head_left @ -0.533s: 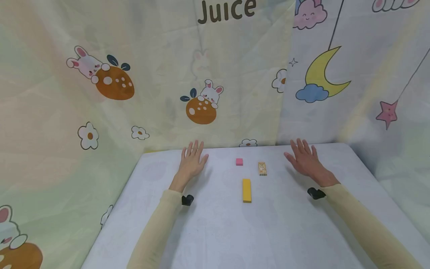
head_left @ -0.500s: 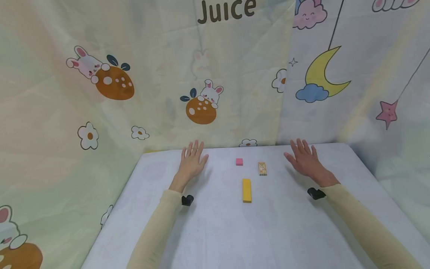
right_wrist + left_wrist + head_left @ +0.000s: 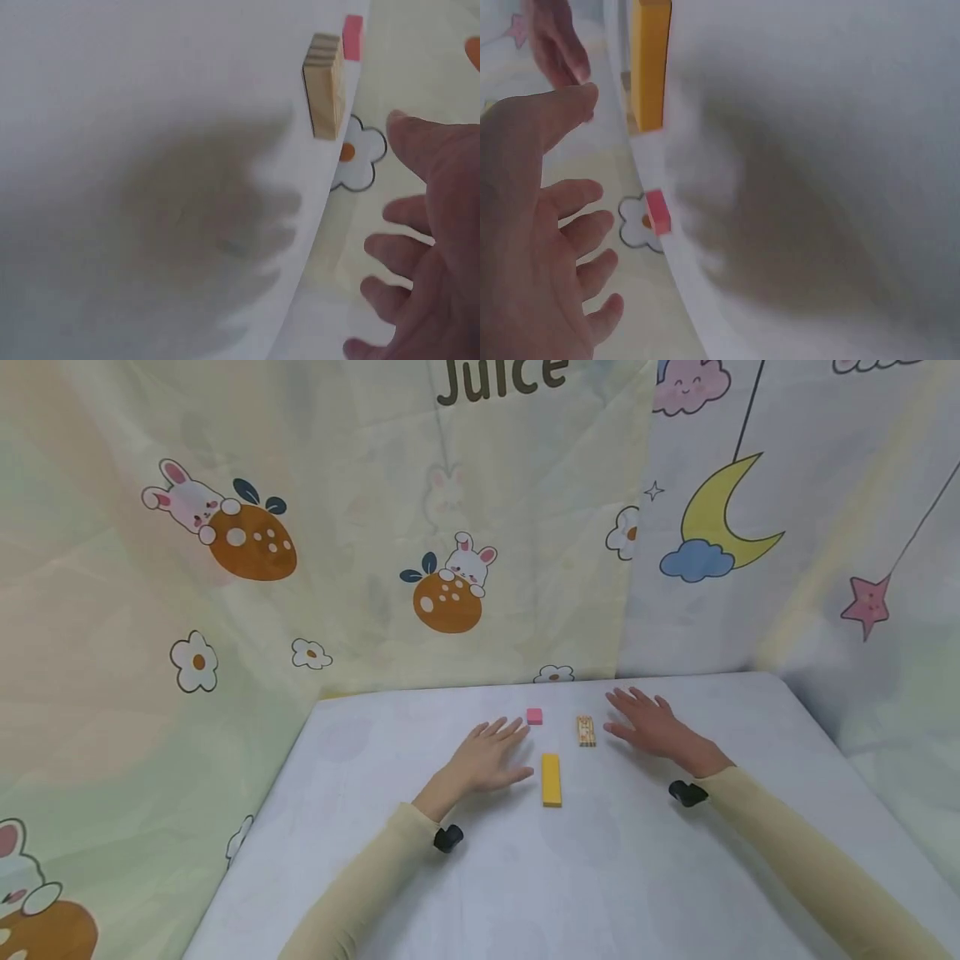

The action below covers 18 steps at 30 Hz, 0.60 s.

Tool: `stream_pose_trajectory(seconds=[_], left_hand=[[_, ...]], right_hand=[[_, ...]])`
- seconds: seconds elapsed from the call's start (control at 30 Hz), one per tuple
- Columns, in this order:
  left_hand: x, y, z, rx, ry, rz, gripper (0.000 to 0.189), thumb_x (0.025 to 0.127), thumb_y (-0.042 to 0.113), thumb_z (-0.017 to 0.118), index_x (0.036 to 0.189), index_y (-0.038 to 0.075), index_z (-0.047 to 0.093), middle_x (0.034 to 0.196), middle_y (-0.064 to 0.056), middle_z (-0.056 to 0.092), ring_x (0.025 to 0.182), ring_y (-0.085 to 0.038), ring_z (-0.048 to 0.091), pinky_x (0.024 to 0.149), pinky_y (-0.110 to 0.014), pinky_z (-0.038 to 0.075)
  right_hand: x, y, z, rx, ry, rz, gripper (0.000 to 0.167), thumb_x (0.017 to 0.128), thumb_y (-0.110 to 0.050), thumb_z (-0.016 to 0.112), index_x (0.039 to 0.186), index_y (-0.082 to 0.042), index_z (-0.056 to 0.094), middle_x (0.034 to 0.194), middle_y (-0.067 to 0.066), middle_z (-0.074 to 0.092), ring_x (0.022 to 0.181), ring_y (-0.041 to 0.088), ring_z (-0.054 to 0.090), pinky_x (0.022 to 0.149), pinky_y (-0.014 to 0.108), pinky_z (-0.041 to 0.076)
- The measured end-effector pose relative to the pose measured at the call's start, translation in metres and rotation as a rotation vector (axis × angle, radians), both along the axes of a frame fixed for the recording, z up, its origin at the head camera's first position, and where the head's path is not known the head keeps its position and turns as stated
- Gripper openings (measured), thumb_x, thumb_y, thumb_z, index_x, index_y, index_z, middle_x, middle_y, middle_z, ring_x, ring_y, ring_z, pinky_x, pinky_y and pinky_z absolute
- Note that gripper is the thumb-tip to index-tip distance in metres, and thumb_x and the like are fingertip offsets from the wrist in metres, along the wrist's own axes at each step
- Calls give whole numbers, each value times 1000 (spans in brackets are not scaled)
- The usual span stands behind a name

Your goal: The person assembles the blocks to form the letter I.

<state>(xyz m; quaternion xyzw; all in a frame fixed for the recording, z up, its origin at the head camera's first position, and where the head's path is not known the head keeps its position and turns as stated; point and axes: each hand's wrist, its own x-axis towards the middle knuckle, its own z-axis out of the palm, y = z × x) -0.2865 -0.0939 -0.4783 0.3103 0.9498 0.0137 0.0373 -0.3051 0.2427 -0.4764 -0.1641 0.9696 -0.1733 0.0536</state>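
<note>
Both hands are hovering over the white table [image 3: 600, 877], spread and unloaded: the left hand [image 3: 480, 764] is holding nothing, fingers extended, and the right hand [image 3: 660, 732] is likewise staying off every piece, its shadow lying on the surface below. And here's the layout! The yellow block [image 3: 551, 781] is lying nearest, just right of the left thumb, with a gap showing. The pink block [image 3: 534, 717] is sitting farthest, just beyond the left fingertips, also untouched. The patterned wooden block [image 3: 587, 732] is resting to the right, between the left hand and the right thumb, apart from both.

Now the danger! That left thumb is sitting so close that, I'd judge, a low sideways sweep could be shoving the yellow block askew. The left fingertips are threatening the pink block: a forward nudge could be sliding it toward the far edge. And should both hands be closing in together, they could be colliding over the wooden block, crowding each other's grip.
</note>
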Motion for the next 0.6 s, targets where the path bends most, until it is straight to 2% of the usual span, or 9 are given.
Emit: stream_pose_trajectory(seconds=[0.1,0.23,0.43,0.6], left_hand=[[12,17,0,-28,-2,-69,77,97,67,45,160,27,28,167,6,27,155,-22,24,127,-45,21],[20,30,-2,-49,-9,-126,76,97,65,48,159,24,33,165,6,32,154,-22,28,126,-44,23],[22,35,-6,-58,-52,-146,73,98,61,49,159,23,33,164,7,34,153,-20,29,126,-42,25],[23,36,-10,-45,-60,-163,67,101,55,49,158,23,35,163,7,35,153,-20,30,125,-42,26]], right_hand=[[-1,-10,3,37,33,77,65,102,-38,57,154,-3,38,159,23,37,149,46,25,120,68,17],[-6,-19,7,99,50,153,57,100,-33,61,148,-3,48,151,21,49,144,45,37,118,65,27],[-13,-31,5,167,53,208,52,100,-29,63,143,-3,53,147,20,54,141,44,43,115,65,32],[-14,-34,0,180,54,212,49,99,-27,64,140,-2,56,145,20,56,138,45,46,112,65,35]])
